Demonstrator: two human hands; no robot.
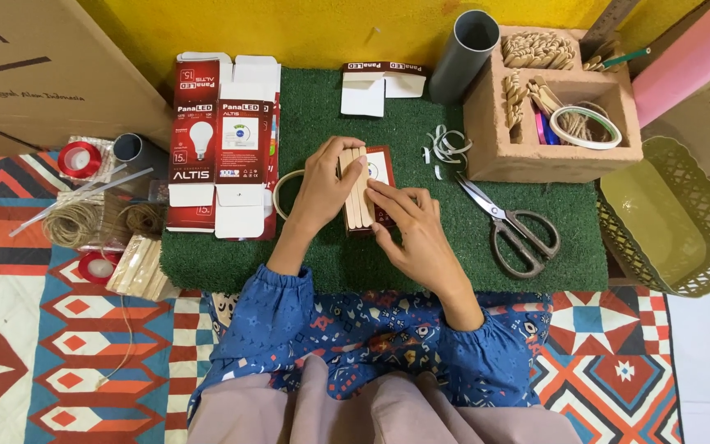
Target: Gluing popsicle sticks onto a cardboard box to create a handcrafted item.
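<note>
A small red and white carton [380, 174] lies on the green turf mat [454, 247], with several pale wooden craft sticks [359, 193] laid side by side across its top. My left hand [325, 182] rests on the left edge of the sticks, fingers curled over them. My right hand [414, 226] presses flat fingertips against their right side. Both sleeves are blue and patterned.
Flattened bulb cartons [222, 140] lie left on the mat. Old scissors [513, 226] lie right. A wooden organiser [552, 107] holds sticks, twine and a tape roll. A grey tube [463, 53], red tape rolls [80, 159], twine [67, 222], a stick bundle [137, 267] and an olive basket [671, 214] surround.
</note>
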